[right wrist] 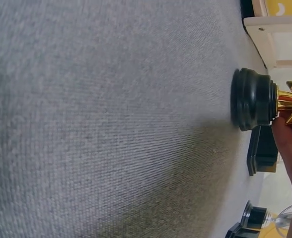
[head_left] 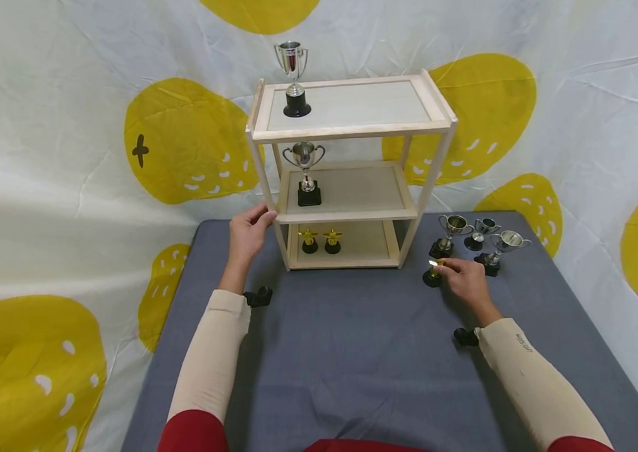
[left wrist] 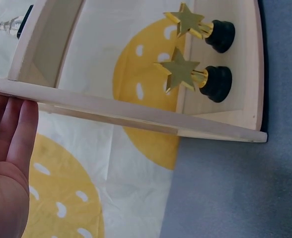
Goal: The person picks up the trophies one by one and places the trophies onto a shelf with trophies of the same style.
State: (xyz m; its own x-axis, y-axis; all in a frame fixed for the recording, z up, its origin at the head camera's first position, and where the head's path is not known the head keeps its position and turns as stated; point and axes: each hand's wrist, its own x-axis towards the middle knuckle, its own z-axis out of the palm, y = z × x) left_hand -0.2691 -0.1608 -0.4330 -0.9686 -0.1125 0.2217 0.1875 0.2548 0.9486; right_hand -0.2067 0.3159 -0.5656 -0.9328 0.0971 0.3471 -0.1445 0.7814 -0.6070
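Observation:
My left hand (head_left: 247,237) holds the left front post of a three-tier wooden shelf (head_left: 361,105) at the middle tier; in the left wrist view its fingers (left wrist: 24,129) reach behind the post. At the table's right, my right hand (head_left: 467,284) pinches a gold star trophy (right wrist: 255,99) by its gold upper part, the black base low over or on the cloth. Two gold star trophies (left wrist: 178,74) stand on the bottom tier. A two-handled silver cup trophy (head_left: 305,169) is on the middle tier, another silver cup trophy (head_left: 295,81) on top, both toward the left.
Several silver cup trophies (head_left: 477,233) stand on the grey tablecloth (head_left: 347,339) beyond my right hand, right of the shelf. A white curtain (head_left: 93,144) with yellow shapes hangs behind the table.

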